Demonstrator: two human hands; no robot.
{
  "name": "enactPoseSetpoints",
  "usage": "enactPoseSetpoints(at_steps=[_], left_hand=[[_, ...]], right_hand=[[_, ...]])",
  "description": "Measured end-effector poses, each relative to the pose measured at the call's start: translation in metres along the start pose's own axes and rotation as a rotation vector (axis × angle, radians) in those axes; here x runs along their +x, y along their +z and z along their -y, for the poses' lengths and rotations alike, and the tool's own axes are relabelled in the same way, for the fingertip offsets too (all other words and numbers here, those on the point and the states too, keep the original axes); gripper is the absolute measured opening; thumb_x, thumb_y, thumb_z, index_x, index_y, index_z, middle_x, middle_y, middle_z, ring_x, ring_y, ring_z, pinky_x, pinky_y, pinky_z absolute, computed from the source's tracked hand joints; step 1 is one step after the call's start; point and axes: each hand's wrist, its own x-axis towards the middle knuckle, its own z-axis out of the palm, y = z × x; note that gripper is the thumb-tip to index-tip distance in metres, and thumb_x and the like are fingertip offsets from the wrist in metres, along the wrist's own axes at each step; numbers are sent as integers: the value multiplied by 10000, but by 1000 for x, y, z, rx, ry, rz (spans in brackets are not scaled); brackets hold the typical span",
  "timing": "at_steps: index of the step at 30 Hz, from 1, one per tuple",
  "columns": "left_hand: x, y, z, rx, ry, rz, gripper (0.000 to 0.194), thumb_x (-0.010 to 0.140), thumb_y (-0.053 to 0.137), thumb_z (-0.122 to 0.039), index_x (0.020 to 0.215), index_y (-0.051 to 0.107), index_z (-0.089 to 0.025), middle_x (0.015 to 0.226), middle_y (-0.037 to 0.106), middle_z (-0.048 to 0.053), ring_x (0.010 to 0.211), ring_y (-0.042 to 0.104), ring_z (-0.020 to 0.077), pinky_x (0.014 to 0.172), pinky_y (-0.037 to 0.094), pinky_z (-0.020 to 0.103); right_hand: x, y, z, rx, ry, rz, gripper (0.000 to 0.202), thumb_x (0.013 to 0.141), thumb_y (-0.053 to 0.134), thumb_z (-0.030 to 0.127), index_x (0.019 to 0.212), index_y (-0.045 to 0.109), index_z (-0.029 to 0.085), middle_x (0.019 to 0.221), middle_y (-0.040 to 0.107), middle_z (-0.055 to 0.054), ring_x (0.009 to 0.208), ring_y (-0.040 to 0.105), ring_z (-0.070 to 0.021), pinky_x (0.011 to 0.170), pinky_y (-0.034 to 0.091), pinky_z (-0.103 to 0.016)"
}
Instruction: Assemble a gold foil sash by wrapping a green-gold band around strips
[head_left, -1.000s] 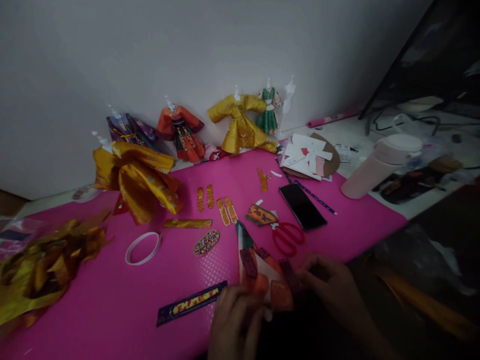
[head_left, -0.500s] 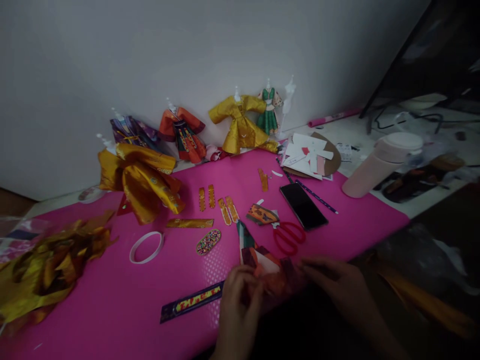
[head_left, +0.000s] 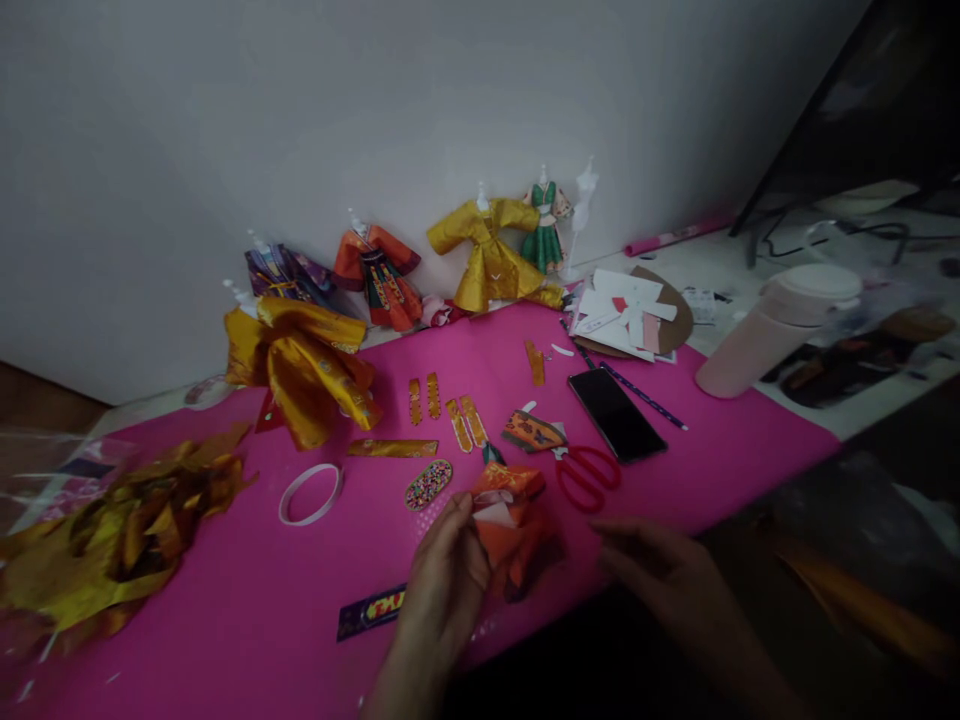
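Head view, dim light: a folded orange paper piece (head_left: 508, 520) is pinched at its left edge by the left hand (head_left: 442, 585), fingers closed on it; the paper is stiff, creased into angular flaps, with a patterned orange top fold, a pale inner face and a darker red underside. Its long axis cannot be told, since it is bunched; the patterned fold points away from the grip, toward the wall. It is held just over the pink mat (head_left: 225, 620), which is dimpled in texture. The right hand (head_left: 660, 580) lies to the right of the grip, apart from the paper, fingers loosely spread and holding nothing. Just beyond the grip, red-handled scissors (head_left: 589, 475) lie flat, with a black phone (head_left: 616, 415) behind them. Left of the grip, an oval beaded piece (head_left: 428, 484), a white ring (head_left: 310, 494) and a gold strip (head_left: 392, 448) are seen; a dark strip with yellow lettering (head_left: 373, 610) lies partly under the left wrist. Far left of the grip, crumpled gold foil (head_left: 112, 540) is heaped. Small paper gowns stand along the wall, among them a yellow gown (head_left: 491, 255). Well to the right, a pale pink lidded bottle (head_left: 780, 325) lies tilted; its contents cannot be seen. White paper cutouts (head_left: 619, 310) are piled on a brown round board.
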Motion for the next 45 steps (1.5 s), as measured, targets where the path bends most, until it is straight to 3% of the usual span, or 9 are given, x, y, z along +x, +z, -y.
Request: enactPoseSetpoints(at_steps=[4,9,15,19,22,26,29,37,45], left_hand=[[-9,3,-5,-32,-87,99,230,867,617,-304,986,682,-119,958,735,106,755,699,196,642,556,267],[-10,0,-4,-5,-120,93,253,909,570,-295,1075,650,-121,972,734,117,737,700,192,612,556,265],[12,-17,9,83,69,-75,199,755,757,-254,839,613,-145,796,692,29,702,668,156,643,536,247],[5,-27,10,464,291,-207,304,716,777,-372,914,657,-175,917,683,44,814,640,190,692,496,256],[-13,-25,11,746,446,-239,192,740,747,-352,746,651,-185,827,627,18,760,568,167,666,438,227],[-25,-14,23,786,225,-46,216,797,669,-357,681,633,-177,666,573,5,649,510,161,612,404,243],[-20,-10,32,702,80,-3,219,766,676,-370,687,638,-170,628,572,-3,598,496,148,571,386,240],[-12,-24,38,518,26,-56,263,666,750,-362,585,601,-161,505,503,-49,479,398,88,497,292,205],[-13,-38,53,343,47,-116,347,678,766,-453,624,569,-173,513,529,-49,486,441,94,537,345,212]], right_hand=[[-1,20,3,-48,-48,175,443,734,662,247,1175,680,197,693,672,6,626,633,-167,614,529,-292],[-2,23,12,-9,-11,326,130,782,625,252,773,738,188,731,715,-27,694,651,-172,661,501,-283],[-1,8,8,249,191,414,166,727,724,344,721,709,179,614,638,26,518,547,-98,517,428,-205],[-1,8,-2,209,203,352,167,721,727,338,723,716,171,602,640,19,510,537,-100,513,419,-208],[-2,10,-6,161,206,346,145,735,711,318,742,723,174,645,660,10,538,552,-107,529,426,-211],[0,11,1,77,165,420,149,764,678,317,777,745,185,715,689,-7,612,584,-132,576,445,-229],[1,10,7,12,100,463,150,768,668,311,778,763,195,709,682,-11,632,583,-144,584,442,-237],[2,5,-12,-65,15,283,233,780,649,366,662,728,181,587,593,8,539,535,-133,515,390,-238],[2,7,-10,-13,134,196,219,761,660,383,691,711,182,563,606,26,490,524,-120,505,390,-233]])
